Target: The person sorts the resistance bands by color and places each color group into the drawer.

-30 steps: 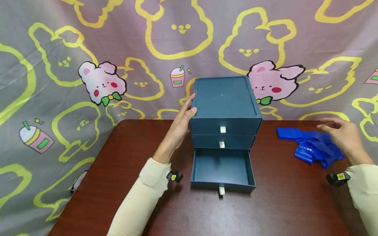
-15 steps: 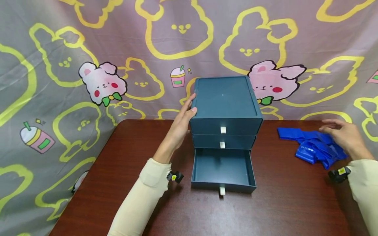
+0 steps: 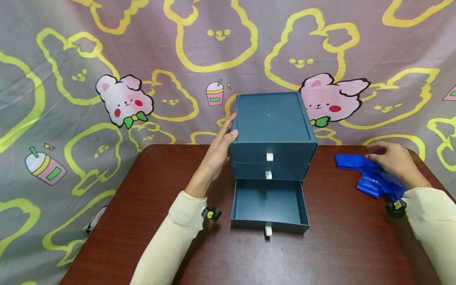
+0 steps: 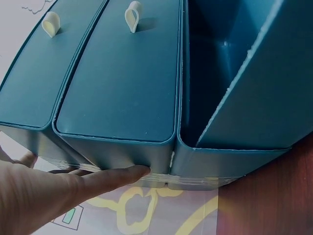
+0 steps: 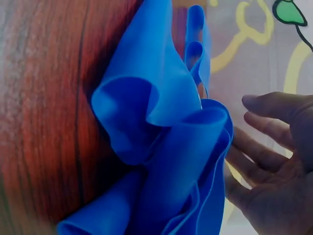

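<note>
A dark blue three-drawer box (image 3: 272, 118) stands at the back middle of the table. Its bottom drawer (image 3: 268, 202) is pulled out with nothing inside, while the upper two are closed. My left hand (image 3: 215, 156) rests against the box's left side, fingers extended; the left wrist view shows the fingertips along that wall. On the right lies a crumpled blue resistance band (image 3: 374, 180), loosely folded over itself. My right hand (image 3: 393, 162) hovers above it with relaxed, spread fingers. In the right wrist view that hand (image 5: 279, 161) is beside the folds, holding nothing.
White loop tabs (image 3: 269, 157) project from the drawer fronts. Behind the brown table (image 3: 171, 174) hangs a patterned cloth (image 3: 246, 47) with cartoon bunnies, right at the table's back edge.
My right hand has shifted left and sits further over the blue band, after drifting slightly right earlier. The left hand and the drawer box have stayed in place.
</note>
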`<action>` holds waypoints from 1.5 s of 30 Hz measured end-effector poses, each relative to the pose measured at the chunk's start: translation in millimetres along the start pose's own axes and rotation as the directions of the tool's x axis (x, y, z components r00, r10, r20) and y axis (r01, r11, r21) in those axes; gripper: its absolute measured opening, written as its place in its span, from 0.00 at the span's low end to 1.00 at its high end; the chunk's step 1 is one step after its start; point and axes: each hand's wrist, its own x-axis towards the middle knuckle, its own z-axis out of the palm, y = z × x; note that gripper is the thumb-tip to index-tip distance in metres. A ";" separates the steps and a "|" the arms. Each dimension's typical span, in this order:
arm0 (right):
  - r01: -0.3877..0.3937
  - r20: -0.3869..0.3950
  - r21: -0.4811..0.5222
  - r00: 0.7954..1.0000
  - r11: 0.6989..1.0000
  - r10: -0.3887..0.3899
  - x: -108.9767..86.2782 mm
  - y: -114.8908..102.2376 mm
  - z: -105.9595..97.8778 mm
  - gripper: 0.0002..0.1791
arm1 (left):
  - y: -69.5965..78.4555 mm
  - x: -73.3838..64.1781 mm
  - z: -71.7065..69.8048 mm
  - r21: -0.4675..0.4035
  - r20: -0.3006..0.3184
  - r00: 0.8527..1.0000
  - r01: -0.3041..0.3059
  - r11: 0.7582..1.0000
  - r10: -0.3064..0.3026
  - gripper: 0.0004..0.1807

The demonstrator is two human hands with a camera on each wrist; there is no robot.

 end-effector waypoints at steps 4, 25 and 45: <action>-0.017 0.007 -0.021 1.000 1.000 0.017 -0.3 -1.0 2.0 0.22 | 0.4 -0.6 0.4 0.001 0.001 1.000 0.001 1.000 -0.001 0.31; -0.164 0.138 -0.056 0.976 0.985 0.171 2.6 -4.0 4.4 0.38 | 0.8 0.4 -0.5 0.007 0.002 1.000 -0.006 1.000 0.006 0.31; -0.002 0.325 -0.002 0.946 1.000 0.002 15.9 -25.1 25.3 0.34 | 1.0 0.4 -0.2 0.021 -0.005 1.000 -0.005 1.000 0.005 0.31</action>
